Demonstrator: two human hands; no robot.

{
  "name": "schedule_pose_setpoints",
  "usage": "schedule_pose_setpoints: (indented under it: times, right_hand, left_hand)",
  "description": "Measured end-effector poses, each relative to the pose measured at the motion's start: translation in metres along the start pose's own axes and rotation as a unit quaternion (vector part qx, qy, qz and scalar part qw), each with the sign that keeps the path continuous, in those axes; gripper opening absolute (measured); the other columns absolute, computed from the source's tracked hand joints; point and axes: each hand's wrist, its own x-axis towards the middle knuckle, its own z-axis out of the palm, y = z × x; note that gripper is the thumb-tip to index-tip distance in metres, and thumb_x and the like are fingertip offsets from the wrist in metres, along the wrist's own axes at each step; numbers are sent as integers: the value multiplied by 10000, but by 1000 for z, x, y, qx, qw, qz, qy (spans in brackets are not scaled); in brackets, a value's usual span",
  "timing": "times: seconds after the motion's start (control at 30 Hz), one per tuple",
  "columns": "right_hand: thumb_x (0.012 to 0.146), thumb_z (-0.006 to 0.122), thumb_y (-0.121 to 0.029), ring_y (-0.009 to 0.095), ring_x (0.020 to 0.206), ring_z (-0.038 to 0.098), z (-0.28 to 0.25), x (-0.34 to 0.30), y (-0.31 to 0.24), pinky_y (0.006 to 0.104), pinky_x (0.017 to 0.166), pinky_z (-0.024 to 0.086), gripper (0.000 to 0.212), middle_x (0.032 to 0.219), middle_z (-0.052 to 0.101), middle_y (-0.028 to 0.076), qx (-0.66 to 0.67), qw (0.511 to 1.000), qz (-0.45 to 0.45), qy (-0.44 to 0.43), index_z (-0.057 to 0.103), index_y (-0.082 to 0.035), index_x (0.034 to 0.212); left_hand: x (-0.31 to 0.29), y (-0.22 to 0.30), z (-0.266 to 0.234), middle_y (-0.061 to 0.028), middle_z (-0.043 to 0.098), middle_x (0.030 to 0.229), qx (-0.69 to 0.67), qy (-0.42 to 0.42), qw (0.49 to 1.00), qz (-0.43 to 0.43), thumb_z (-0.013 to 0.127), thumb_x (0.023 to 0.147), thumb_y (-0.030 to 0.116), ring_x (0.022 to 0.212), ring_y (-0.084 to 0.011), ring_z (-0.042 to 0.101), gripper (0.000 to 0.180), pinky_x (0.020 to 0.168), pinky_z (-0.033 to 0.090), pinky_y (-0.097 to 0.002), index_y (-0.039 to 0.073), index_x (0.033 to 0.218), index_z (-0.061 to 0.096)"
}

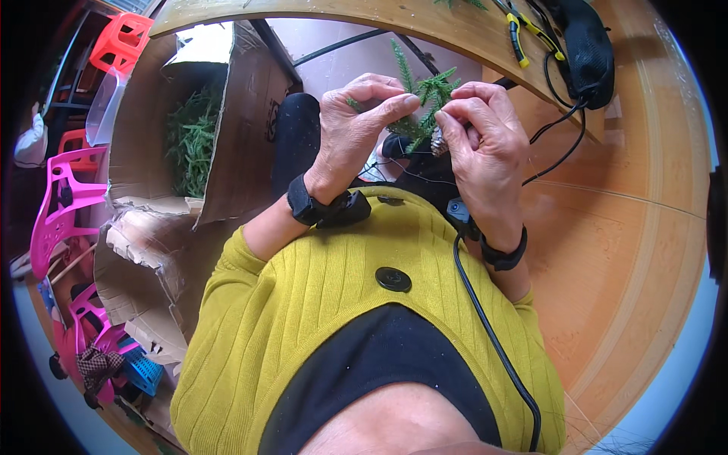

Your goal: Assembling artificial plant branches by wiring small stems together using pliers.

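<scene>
A red stool (114, 43) and a pink chair (45, 239) are standing on the left.
Lower down, a blue basket (144, 369) is sitting, probably slatted, though blur is softening its shape; yellow-and-black pliers (515, 38) are lying toward the right on the wooden table (341, 6).

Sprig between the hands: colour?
Green; the sprig shows best in the head view.

Bright centre; edges bowed, dark

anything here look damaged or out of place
The cardboard box on the person's left looks damaged: its near flap is torn and ragged, with the surface layer peeled to a pale patch. The green artificial sprigs lie inside it. Nothing else clearly stands out.
</scene>
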Motion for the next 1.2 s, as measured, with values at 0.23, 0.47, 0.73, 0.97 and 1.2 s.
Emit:
schedule_pose_setpoints:
  times: [0.23, 0.47, 0.73, 0.97, 1.2]
  right_hand:
    - [787, 694, 47, 72, 634, 482, -2, 0, 0, 199, 554, 411, 88, 910, 554, 36, -22, 1000, -9, -21, 647, 7, 850]
    - [781, 701, 47, 92, 673, 506, 0, 7, 6, 212, 570, 429, 99, 900, 545, 40, -13, 999, -15, -36, 648, 5, 854]
    - [790, 692, 50, 96, 738, 554, 10, 11, 13, 220, 606, 471, 131, 912, 553, 52, 11, 1000, -17, -21, 630, -4, 892]
    - [832, 675, 31, 83, 784, 602, 18, 9, 20, 201, 647, 519, 185, 994, 570, 53, 221, 963, 153, -9, 587, 9, 994]
    - [861, 652, 9, 99, 852, 630, 17, 8, 28, 200, 657, 555, 187, 1034, 563, 49, 283, 942, 169, -62, 582, 14, 1035]
  left_hand:
    - [1, 0, -2, -61, 662, 861, 29, 6, 999, 15, 755, 786, 72, 785, -107, 620, 79, 689, 513, -218, 19, 842, 738]
    - [0, 3, -1, -59, 651, 867, 79, -23, 995, 54, 738, 791, 23, 781, -104, 606, 101, 703, 494, -212, 4, 889, 726]
    - [2, 5, 2, -69, 653, 930, 105, -56, 987, 104, 740, 776, -7, 843, -118, 621, 157, 749, 521, -212, 13, 931, 725]
    - [5, 4, -3, -77, 642, 964, 100, -100, 986, 90, 714, 808, 15, 864, -140, 634, 168, 755, 540, -238, 15, 976, 715]
    - [6, -1, -4, -76, 631, 978, 158, -114, 976, 100, 719, 823, 90, 878, -149, 631, 158, 739, 540, -251, 17, 962, 714]
